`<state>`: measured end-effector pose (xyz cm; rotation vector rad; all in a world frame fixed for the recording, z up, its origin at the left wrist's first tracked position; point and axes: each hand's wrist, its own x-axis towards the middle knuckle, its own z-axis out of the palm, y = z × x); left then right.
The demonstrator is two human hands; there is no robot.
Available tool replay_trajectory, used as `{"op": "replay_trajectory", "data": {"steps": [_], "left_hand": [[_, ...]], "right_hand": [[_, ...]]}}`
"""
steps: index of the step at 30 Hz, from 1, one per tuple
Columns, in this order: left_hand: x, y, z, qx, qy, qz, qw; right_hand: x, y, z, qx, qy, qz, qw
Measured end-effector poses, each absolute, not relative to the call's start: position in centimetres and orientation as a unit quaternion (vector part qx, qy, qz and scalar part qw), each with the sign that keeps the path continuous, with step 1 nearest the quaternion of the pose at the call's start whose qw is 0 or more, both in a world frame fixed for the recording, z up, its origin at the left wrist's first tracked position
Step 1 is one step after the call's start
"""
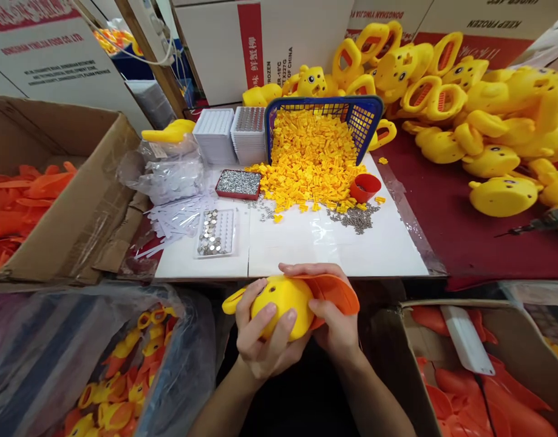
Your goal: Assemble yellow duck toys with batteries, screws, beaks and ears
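Gripping a yellow duck shell (283, 303) at bottom centre of frame: left hand (260, 340) wraps it from below, fingers (285, 331) curled up over the rounded face, closed on it. Right hand (336, 328) is closed on an orange beak piece (333, 290), thumb on top near the upper edge, fingers under it. Beak sits against the shell's right side, touching; can't tell if it's seated or just laid on.

Risks, as I judge them:
- Beak goes on skewed, since the right hand covers the joint and hides the alignment.
- Shell rolls in the left palm; it's round and smooth, held by curled fingers only.
- Work is off the table edge, over the lap, so a dropped part likely lands in the bag of ducks (124, 388) at lower left or the box of orange parts (479, 388) at lower right.

Outward: white board (306, 249) just above the hands, bare there. Farther up, loose screws (358, 217), red cup (365, 187), screw tray (238, 184), blue basket (365, 118) spilling small yellow clips (308, 164). Pile of yellow shells (479, 109) at upper right, well apart.
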<state>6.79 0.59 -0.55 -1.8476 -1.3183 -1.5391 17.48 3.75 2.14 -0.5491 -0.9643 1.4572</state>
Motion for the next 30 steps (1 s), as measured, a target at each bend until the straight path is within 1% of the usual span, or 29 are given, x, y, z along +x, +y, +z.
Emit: {"op": "replay_trajectory", "data": {"steps": [3,6,8,10,12,13,15,17,19,20,21,23,24,25,26,27,29,30], "left_hand": [[7.1,0.2,-1.0,-0.673,-0.45,-0.557,0.185],[7.1,-0.3,-0.8,-0.651,-0.453,-0.597,0.123],[6.9,-0.4,-0.2,-0.622,-0.485,-0.613,0.038],[6.4,-0.2,0.6,-0.587,-0.522,-0.616,-0.061],[6.0,0.2,1.4,-0.559,-0.536,-0.617,-0.138],[5.8,0.4,1.8,-0.554,-0.533,-0.619,-0.16],[5.2,0.6,2.4,-0.582,-0.513,-0.606,-0.179],[4.2,0.9,3.0,-0.651,-0.489,-0.55,-0.187],[2.1,1.7,3.8,-0.732,-0.466,-0.462,-0.181],[0.5,2.4,4.4,-0.765,-0.461,-0.422,-0.158],[-1.5,3.2,5.2,-0.784,-0.469,-0.39,-0.113],[-6.7,5.6,7.4,-0.764,-0.535,-0.357,0.051],[-9.8,6.8,8.8,-0.731,-0.589,-0.328,0.106],[-12.9,8.0,10.3,-0.675,-0.667,-0.282,0.138],[-16.0,8.9,11.8,-0.603,-0.748,-0.233,0.149],[-19.0,9.6,13.2,-0.568,-0.783,-0.21,0.144],[-23.8,9.7,15.3,-0.516,-0.824,-0.192,0.135],[-25.5,9.4,15.7,-0.504,-0.836,-0.182,0.115]], "right_hand": [[17.8,2.9,2.0,-0.255,-0.427,0.591,0.635],[18.3,2.0,1.3,-0.287,-0.449,0.554,0.64],[18.4,1.8,0.6,-0.287,-0.479,0.554,0.617],[18.4,2.2,-0.2,-0.269,-0.503,0.597,0.564],[18.1,3.1,-0.8,-0.254,-0.504,0.655,0.502],[17.9,3.6,-0.9,-0.252,-0.5,0.669,0.488],[17.5,4.6,-1.1,-0.256,-0.497,0.665,0.495],[17.2,5.3,-1.2,-0.272,-0.504,0.642,0.509],[17.3,6.0,-1.3,-0.297,-0.507,0.622,0.518],[17.5,6.4,-1.5,-0.308,-0.495,0.618,0.527],[17.7,6.8,-1.7,-0.319,-0.468,0.619,0.544],[18.5,7.9,-1.8,-0.34,-0.39,0.641,0.566],[19.0,8.5,-1.7,-0.355,-0.346,0.65,0.576],[19.6,9.1,-1.4,-0.373,-0.305,0.652,0.584],[20.0,9.8,-1.0,-0.395,-0.271,0.643,0.598],[20.5,10.3,-0.5,-0.414,-0.245,0.628,0.612],[21.0,11.1,0.5,-0.448,-0.201,0.596,0.635],[21.1,11.3,1.0,-0.46,-0.186,0.594,0.633]]}}
